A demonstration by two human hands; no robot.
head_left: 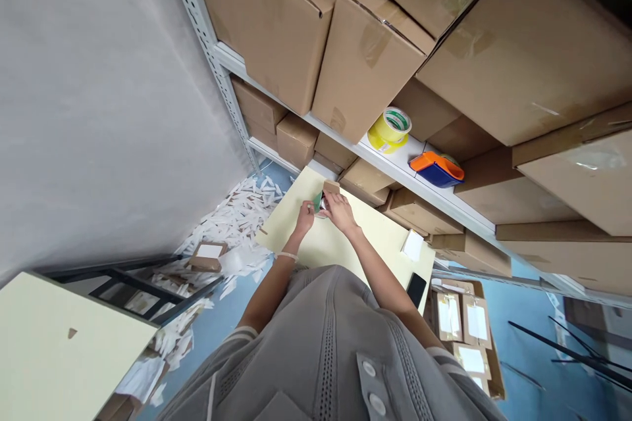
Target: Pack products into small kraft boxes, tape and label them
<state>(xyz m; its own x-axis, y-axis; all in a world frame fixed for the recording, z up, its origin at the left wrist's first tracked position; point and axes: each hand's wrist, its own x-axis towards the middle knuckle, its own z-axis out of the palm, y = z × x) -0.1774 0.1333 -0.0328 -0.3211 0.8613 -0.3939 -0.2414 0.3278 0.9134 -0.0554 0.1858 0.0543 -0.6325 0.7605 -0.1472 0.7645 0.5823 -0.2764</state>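
Over the pale yellow table (316, 247), both hands meet at a small brown cardboard box (332, 187) with a raised flap. My left hand (305, 216) is closed at the box's left side, its fingers pinching the edge of a thin green piece (316, 201), which looks like card or packaging. My right hand (340, 210) lies across the box with bent fingers, closed around a small item (323, 202) with white and dark parts. Most of that item is hidden under the fingers, so its kind does not show.
Tape rolls (390, 129) and an orange and blue tape dispenser (437, 168) sit on the shelf among large cartons (368, 59). A white paper stack (413, 245) and a black phone (416, 291) lie at the table's right. Paper strips (237, 214) cover the floor left; labelled boxes (476, 322) stand right.
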